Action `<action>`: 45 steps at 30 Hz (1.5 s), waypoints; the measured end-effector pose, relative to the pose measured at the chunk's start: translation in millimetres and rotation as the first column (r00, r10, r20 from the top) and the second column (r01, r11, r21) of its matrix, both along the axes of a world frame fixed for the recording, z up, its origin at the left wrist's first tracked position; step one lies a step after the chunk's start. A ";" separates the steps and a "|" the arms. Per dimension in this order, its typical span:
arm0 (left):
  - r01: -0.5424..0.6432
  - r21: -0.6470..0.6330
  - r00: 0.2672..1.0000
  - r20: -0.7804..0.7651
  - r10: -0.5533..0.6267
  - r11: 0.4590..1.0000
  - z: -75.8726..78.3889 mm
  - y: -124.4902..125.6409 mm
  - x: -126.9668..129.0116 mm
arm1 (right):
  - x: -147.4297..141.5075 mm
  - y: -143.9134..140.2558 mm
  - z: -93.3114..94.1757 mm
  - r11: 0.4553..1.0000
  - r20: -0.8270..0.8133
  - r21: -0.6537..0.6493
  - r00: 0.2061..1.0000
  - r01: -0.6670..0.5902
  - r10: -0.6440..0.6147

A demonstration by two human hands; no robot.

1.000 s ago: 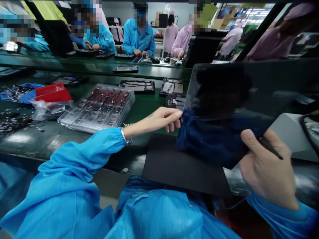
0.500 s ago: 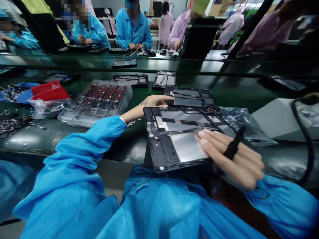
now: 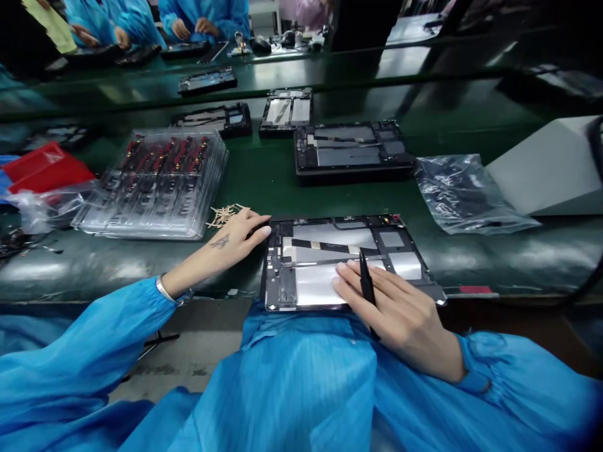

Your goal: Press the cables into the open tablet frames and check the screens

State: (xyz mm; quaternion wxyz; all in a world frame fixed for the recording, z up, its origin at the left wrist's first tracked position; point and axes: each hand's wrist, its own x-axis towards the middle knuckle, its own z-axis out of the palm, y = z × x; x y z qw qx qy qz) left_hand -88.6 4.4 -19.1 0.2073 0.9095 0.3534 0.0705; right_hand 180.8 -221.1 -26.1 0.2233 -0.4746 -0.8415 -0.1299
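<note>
An opened tablet (image 3: pixel 313 289) lies at the bench's near edge in front of me, its silver battery plates, flat cables and black frame exposed. My left hand (image 3: pixel 240 237) has thumb and forefinger closed at the tablet's upper left corner. Across the lower middle rests my right hand (image 3: pixel 400 307), fingertips on the silver plate. Black tweezers (image 3: pixel 365 282) are tucked between its fingers, tip pointing up and away. Part of the plate is hidden under that hand. Beyond, a second opened tablet (image 3: pixel 348 154) sits raised on a dark base.
Stacked clear trays (image 3: pixel 151 188) with red and black parts stand left, beside pale sticks (image 3: pixel 228 215). A red bin (image 3: pixel 49 168) is farther left. On the right lie a plastic bag (image 3: pixel 471 194) and a grey box (image 3: pixel 546 166). More opened tablets (image 3: pixel 286 112) lie behind; co-workers' hands (image 3: pixel 193 28) show opposite.
The near tablet, tilted and raised before, has come down flat onto the bench edge. My left hand moved from the farther tablet to the near one's corner. My view has tipped downward.
</note>
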 end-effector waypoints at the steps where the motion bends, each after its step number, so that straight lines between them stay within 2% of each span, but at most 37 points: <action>1: -0.008 0.012 1.000 0.001 0.008 1.000 -2.3 -2.0 0.4 | -1.5 -1.0 -0.9 1.000 0.007 -0.007 1.000 -0.010 0.010; 5: -0.037 0.033 0.999 0.025 0.036 0.999 -7.0 -11.1 2.0 | -2.2 0.1 -4.9 0.997 -0.026 -0.048 0.998 -0.064 0.063; 8: -0.085 -0.002 0.995 0.061 0.085 0.996 -9.2 -16.7 2.7 | -2.5 2.5 -10.0 0.994 -0.077 -0.046 0.992 -0.100 0.096; 10: -0.132 -0.088 0.985 0.097 0.141 0.987 -7.2 -21.7 4.5 | -3.6 2.3 -14.4 0.994 -0.082 -0.007 0.991 -0.110 0.109; 11: -0.141 -0.179 0.977 0.132 0.166 0.974 -4.3 -25.3 6.4 | -4.0 1.6 -16.4 0.994 -0.077 0.016 0.991 -0.112 0.113; 12: -0.130 -0.305 0.965 0.182 0.191 0.943 0.0 -29.9 9.1 | -4.1 0.8 -17.9 0.993 -0.071 0.036 0.991 -0.112 0.114; 13: -0.101 -0.452 0.942 0.244 0.231 0.886 5.4 -35.4 12.5 | -3.6 0.2 -18.6 0.992 -0.068 0.054 0.991 -0.113 0.117; 15: -0.010 -0.711 0.860 0.353 0.369 0.704 17.8 -47.7 21.4 | -0.2 1.1 -16.3 0.990 -0.084 0.077 0.988 -0.122 0.128; 16: 0.030 -0.790 0.808 0.380 0.450 0.613 23.8 -53.4 26.3 | 3.0 3.3 -12.7 0.987 -0.102 0.085 0.985 -0.133 0.141; 17: 0.054 -0.835 0.758 0.392 0.521 0.548 29.1 -58.2 31.2 | 7.2 7.2 -7.5 0.986 -0.129 0.094 0.980 -0.139 0.150; 18: 0.066 -0.856 0.715 0.399 0.573 0.513 33.4 -61.6 35.8 | 12.2 12.7 -0.9 0.986 -0.172 0.103 0.974 -0.133 0.149; 20: 0.088 -0.854 0.664 0.434 0.609 0.513 39.4 -63.7 43.7 | 23.7 27.9 14.5 0.991 -0.273 0.117 0.958 -0.058 0.088; 23: 0.120 -0.825 0.635 0.491 0.597 0.551 43.2 -58.8 51.2 | 39.8 54.4 32.2 0.993 -0.365 0.080 0.929 0.089 -0.054; 28: 0.135 -0.810 0.634 0.514 0.578 0.571 43.3 -51.4 53.7 | 50.0 78.4 30.4 0.985 -0.308 0.026 0.939 0.171 -0.155; 38: 0.146 -0.781 0.631 0.546 0.550 0.607 48.3 -53.2 54.2 | 49.0 80.8 29.6 0.979 -0.167 0.142 0.979 0.145 -0.121; 42: 0.150 -0.788 0.606 0.551 0.574 0.597 51.1 -53.9 52.6 | 55.3 82.3 26.7 0.985 -0.172 0.122 0.980 0.125 -0.103; 45: 0.126 -0.797 0.587 0.539 0.604 0.590 59.8 -43.6 55.2 | 61.1 79.1 36.3 0.985 -0.231 0.124 0.969 0.118 -0.087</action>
